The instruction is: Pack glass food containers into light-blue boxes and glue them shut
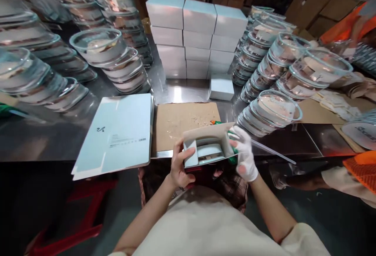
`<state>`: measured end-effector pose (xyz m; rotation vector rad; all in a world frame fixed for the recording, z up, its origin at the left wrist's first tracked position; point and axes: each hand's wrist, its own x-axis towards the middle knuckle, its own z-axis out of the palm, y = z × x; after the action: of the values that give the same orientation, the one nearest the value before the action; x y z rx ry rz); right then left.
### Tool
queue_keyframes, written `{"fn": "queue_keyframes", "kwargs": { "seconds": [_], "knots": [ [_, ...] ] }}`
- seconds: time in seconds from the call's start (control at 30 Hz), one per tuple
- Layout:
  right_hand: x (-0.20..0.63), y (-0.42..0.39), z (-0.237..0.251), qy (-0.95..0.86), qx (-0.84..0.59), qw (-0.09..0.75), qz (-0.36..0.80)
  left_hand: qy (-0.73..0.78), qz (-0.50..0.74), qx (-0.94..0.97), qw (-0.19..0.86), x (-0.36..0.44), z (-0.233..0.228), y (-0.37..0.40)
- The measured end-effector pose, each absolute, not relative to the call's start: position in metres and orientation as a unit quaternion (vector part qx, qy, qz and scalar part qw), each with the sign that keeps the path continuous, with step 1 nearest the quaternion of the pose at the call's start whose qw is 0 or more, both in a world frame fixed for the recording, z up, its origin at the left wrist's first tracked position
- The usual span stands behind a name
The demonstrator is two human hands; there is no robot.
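Observation:
I hold a small pale-blue carton at the table's near edge, its open end toward me with something glassy inside. My bare left hand grips the carton's left side, thumb on a flap. My right hand, in a white glove, holds its right side, where a green thing shows under the fingers. A brown cardboard sheet lies just behind the carton.
A stack of flat blue carton blanks lies left. Closed blue boxes are piled at the back, one lone box in front. Stacked glass bowls flank both sides. A person in orange works at right.

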<state>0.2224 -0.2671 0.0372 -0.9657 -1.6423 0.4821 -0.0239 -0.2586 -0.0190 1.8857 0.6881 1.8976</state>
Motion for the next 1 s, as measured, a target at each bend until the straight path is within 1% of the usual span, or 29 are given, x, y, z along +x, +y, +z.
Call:
{"fn": "queue_keyframes", "kwargs": {
  "seconds": [0.03,0.07,0.1,0.2,0.27,0.33,0.43,0.5,0.6,0.7,0.77,0.9,1.0],
  "knots": [
    [0.214,-0.267,0.031,-0.716,-0.385,0.536,0.228,0.245,0.665,0.675,0.203,-0.024,-0.017,-0.26],
    [0.204,-0.268,0.027,-0.711,-0.368,0.548,0.243,0.248,0.66,0.676,0.215,-0.022,-0.015,-0.261],
    [0.194,-0.268,0.025,-0.682,-0.372,0.579,0.248,0.256,0.661,0.667,0.228,-0.02,-0.014,-0.263],
    [0.163,-0.271,0.029,-0.517,-0.483,0.659,0.257,0.287,0.721,0.582,0.244,-0.011,-0.013,-0.264],
    [0.15,-0.272,0.037,-0.435,-0.52,0.682,0.274,0.286,0.757,0.547,0.214,-0.009,-0.015,-0.263],
    [0.151,-0.275,0.044,-0.425,-0.53,0.672,0.295,0.274,0.736,0.595,0.173,-0.017,-0.018,-0.259],
    [0.183,-0.284,0.044,-0.498,-0.559,0.588,0.305,0.274,0.665,0.678,0.153,-0.036,-0.023,-0.253],
    [0.216,-0.293,0.036,-0.517,-0.625,0.53,0.247,0.277,0.642,0.699,0.148,-0.046,-0.027,-0.25],
    [0.26,-0.308,0.018,-0.451,-0.771,0.419,0.163,0.279,0.622,0.721,0.124,-0.046,-0.031,-0.247],
    [0.279,-0.31,0.01,-0.428,-0.836,0.313,0.143,0.275,0.636,0.714,0.101,-0.037,-0.032,-0.246],
    [0.28,-0.304,0.012,-0.424,-0.857,0.252,0.148,0.274,0.651,0.703,0.086,-0.034,-0.031,-0.247],
    [0.262,-0.28,0.02,-0.441,-0.852,0.145,0.242,0.345,0.666,0.658,0.067,-0.042,-0.027,-0.261],
    [0.247,-0.267,0.022,-0.455,-0.845,0.136,0.246,0.408,0.671,0.612,0.096,-0.053,-0.028,-0.28]
  ]
}}
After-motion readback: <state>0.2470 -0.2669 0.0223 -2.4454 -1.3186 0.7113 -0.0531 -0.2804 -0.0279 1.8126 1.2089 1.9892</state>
